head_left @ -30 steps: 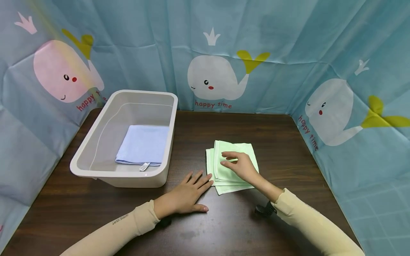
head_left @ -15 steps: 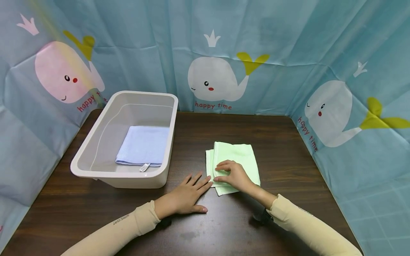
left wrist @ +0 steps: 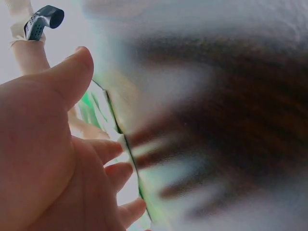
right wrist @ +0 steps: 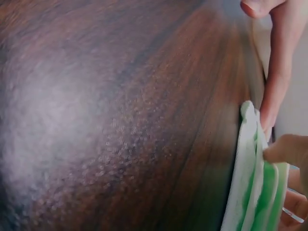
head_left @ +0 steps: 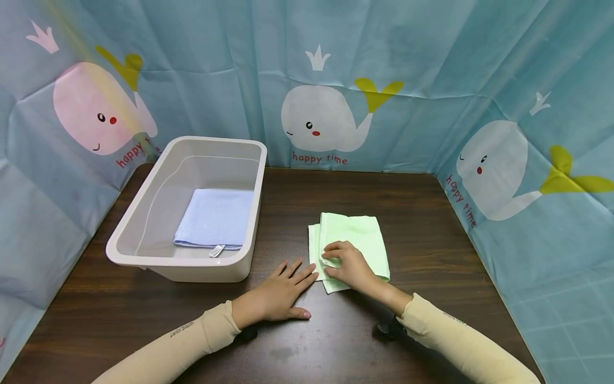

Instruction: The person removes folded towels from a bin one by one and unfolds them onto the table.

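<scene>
A folded light green towel [head_left: 357, 234] lies on the dark wooden table, its layers slightly offset at the left and front. My right hand [head_left: 352, 271] is low over its front left part, thumb and fingers curled in and pinching the upper layer. In the right wrist view, the thumb [right wrist: 288, 149] meets the layered edge of the towel [right wrist: 252, 178]. My left hand [head_left: 278, 293] rests flat on the table with fingers spread, its fingertips right at the towel's left corner. The left wrist view shows that palm [left wrist: 43, 154] from the side.
A light grey plastic bin [head_left: 184, 261] stands at the left, holding a folded blue towel [head_left: 216, 216] with a white tag [head_left: 217, 250]. The dark table [head_left: 408, 213] is bordered by a blue curtain [head_left: 422, 48] with whale prints.
My right hand has come down toward the front left of the green towel and its fingers have drawn in on the upper layer. My left hand has stayed in place.
</scene>
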{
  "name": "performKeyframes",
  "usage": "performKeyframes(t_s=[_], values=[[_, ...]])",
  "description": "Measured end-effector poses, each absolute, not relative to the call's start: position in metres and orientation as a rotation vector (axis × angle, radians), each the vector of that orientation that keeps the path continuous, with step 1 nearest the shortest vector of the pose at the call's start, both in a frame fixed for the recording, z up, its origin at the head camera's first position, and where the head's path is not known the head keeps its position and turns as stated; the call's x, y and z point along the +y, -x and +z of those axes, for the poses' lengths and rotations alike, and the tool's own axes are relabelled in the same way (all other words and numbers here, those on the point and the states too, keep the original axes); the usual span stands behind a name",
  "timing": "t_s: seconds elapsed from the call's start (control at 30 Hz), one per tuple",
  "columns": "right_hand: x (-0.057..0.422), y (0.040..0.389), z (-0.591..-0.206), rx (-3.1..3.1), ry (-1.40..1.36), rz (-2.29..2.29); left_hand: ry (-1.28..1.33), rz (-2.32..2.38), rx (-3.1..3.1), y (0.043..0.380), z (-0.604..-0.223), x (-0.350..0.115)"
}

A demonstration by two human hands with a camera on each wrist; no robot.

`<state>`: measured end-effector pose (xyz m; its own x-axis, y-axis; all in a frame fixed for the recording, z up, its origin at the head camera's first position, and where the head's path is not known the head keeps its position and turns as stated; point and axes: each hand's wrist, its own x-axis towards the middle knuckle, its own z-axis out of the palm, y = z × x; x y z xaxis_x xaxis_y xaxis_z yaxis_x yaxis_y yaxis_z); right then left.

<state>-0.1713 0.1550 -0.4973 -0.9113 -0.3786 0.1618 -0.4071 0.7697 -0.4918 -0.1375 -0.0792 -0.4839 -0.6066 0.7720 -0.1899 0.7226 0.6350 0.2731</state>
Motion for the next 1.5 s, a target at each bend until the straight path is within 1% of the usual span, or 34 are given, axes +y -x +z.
performKeyframes(t_s=[0.37,0.47,1.0,1.23,1.5], values=[[0.154,0.169,-0.494,-2.874,-0.713,0.728,-1.204,0.233,2.569,0.137,-0.482,-0.081],[0.154,0.169,-0.493,-2.873,-0.695,0.724,-1.216,0.204,2.578,0.138,-0.484,-0.081],[0.154,0.173,-0.493,-2.797,-0.679,0.846,-1.213,0.171,2.577,0.139,-0.484,-0.08],[0.158,0.176,-0.485,-2.745,-0.561,1.037,-1.238,0.22,2.607,0.14,-0.481,-0.079],[0.172,0.184,-0.458,-2.632,-0.418,1.207,-1.229,0.231,2.602,0.143,-0.478,-0.075]])
